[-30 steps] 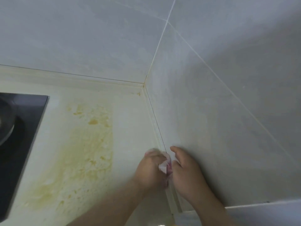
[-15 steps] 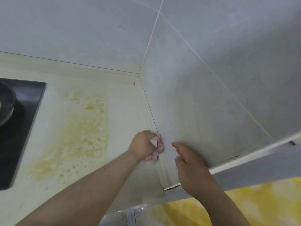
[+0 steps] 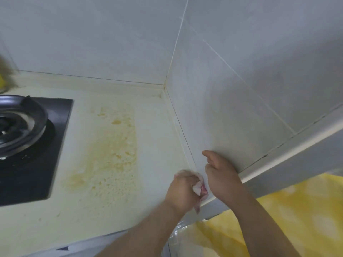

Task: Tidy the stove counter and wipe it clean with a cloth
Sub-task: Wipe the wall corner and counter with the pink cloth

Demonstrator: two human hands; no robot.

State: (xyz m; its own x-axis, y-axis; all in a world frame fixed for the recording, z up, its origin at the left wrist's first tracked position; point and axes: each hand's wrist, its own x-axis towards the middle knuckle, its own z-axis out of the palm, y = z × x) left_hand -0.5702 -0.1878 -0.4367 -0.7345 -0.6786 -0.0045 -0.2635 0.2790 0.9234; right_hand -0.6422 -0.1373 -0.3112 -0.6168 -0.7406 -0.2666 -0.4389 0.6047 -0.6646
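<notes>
Head camera, looking down into a kitchen corner: your left hand (image 3: 182, 193) is curled tight around a small pink-and-white cloth (image 3: 200, 191), pressing it into the seam where the pale counter (image 3: 157, 141) meets the grey tiled side wall (image 3: 241, 112). The cloth sits near the counter's front right corner, bunched between your two hands, with a loose end hanging down past the front edge.

Your right hand (image 3: 221, 176) lies against the side wall just beside the cloth, thumb stretched up along the tile and fingers curled under. Whether those fingers pinch the cloth cannot be told from this angle.

A pale raised strip runs along the foot of both walls and turns at the back corner, where the side wall joins the back wall (image 3: 92, 43). The side wall ends at a grey vertical edge (image 3: 297, 153) right behind your right wrist; beyond it shows a yellow-and-white patterned surface (image 3: 287, 219), lower than the counter.

To your left, a broad stretch of counter lies between the side wall and the right edge of the black stove top (image 3: 37, 167), marked by a wide yellow-brown stain (image 3: 109, 154) that runs from near the back strip toward the front. A metal burner ring (image 3: 20, 123) sits on the stove, well apart from both hands. The counter's front edge cuts across the bottom of the frame beneath your left forearm.
</notes>
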